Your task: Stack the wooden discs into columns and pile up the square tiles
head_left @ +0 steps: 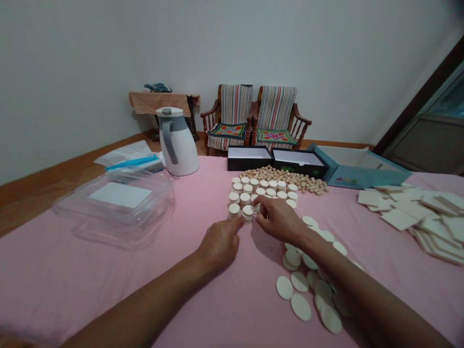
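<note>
Several short stacks of pale round wooden discs stand in close rows on the pink cloth. My left hand is just in front of them, index finger stretched toward the base of a front stack and the other fingers curled. I see nothing held in it. On the right side of the rows, my right hand has its thumb and index finger around a stack of discs, partly hidden by the fingers. Loose wooden discs lie scattered beneath and beside my right forearm.
Small wooden pieces are heaped behind the stacks, before two black boxes and a blue box. Square wooden boards lie at right. A clear plastic container and a white jug stand at left.
</note>
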Available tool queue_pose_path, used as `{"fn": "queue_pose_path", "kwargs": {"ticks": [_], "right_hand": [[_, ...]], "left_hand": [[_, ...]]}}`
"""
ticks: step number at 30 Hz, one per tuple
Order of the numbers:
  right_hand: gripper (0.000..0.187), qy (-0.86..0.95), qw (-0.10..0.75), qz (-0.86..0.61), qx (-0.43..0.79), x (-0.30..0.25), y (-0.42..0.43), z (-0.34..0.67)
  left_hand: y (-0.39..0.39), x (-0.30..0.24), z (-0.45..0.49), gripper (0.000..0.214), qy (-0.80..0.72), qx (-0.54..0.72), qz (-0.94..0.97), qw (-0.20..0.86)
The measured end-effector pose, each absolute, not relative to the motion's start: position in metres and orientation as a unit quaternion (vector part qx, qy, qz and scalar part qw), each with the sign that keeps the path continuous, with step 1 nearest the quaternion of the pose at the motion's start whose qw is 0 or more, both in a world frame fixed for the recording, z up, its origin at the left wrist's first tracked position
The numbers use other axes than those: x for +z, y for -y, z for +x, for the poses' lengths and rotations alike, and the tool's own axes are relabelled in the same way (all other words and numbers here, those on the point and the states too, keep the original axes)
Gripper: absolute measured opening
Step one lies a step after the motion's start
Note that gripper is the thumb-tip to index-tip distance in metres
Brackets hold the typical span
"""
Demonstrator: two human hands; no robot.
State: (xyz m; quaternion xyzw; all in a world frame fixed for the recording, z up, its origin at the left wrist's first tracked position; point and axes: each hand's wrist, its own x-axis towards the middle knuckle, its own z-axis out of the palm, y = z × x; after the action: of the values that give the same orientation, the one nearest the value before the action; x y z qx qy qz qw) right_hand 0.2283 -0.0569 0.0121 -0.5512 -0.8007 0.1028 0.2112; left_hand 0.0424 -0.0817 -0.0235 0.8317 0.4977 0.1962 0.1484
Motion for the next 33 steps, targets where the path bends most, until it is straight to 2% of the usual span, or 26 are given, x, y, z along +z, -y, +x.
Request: {"fn": "queue_pose_path", "kwargs": {"ticks": [17, 27, 33], "right_hand": [[0.019, 0.805, 0.172, -0.556, 0.114, 0.005, 0.054, 0.222], [0.027, 0.809, 0.170, -0.549, 0.124, 0.004, 0.056, 0.223], [0.022, 0.794, 0.194, -0.564, 0.114, 0.022, 0.058, 0.241]], "left_hand": [[0.080, -0.026, 0.042, 0.048, -0.501, 0.188, 0.834, 0.137], [0.081, -0.026, 0.042, 0.050, -0.493, 0.204, 0.831, 0.156], [0.081, -0.022, 0.043, 0.037, -0.516, 0.187, 0.822, 0.150]]}}
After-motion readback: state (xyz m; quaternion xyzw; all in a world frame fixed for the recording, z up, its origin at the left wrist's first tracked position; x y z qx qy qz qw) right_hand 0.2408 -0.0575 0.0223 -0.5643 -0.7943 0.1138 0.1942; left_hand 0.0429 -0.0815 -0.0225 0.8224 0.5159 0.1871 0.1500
